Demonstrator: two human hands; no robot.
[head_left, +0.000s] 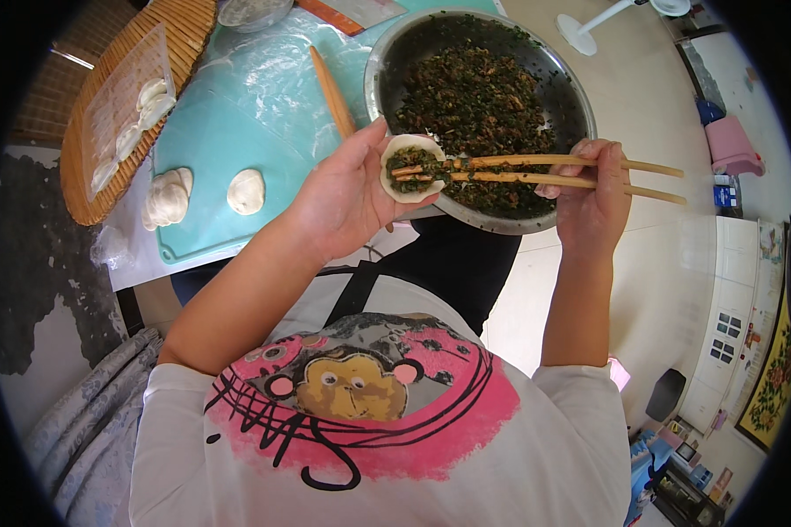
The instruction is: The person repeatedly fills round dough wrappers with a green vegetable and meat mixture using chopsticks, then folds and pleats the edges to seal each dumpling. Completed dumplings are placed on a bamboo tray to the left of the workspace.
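Observation:
A round dumpling wrapper (414, 195) lies cupped in my left hand (346, 188), with chopped green filling (412, 158) in its middle. My right hand (593, 184) grips a pair of wooden chopsticks (521, 168) whose tips press into that filling. Right behind the wrapper stands a large steel bowl (577, 99) of dark green and brown minced filling (478, 99). One flat wrapper (246, 192) rests on the turquoise mat (270, 118), left of my left hand. An overlapping stack of wrappers (168, 196) sits farther left.
Several folded dumplings (128, 141) lie on a clear plastic tray (132, 85) atop a round slatted mat (188, 33) at the left. A wooden rolling pin (331, 92) lies beside the bowl. At the back are a cleaver (362, 10) and a metal bowl (254, 13).

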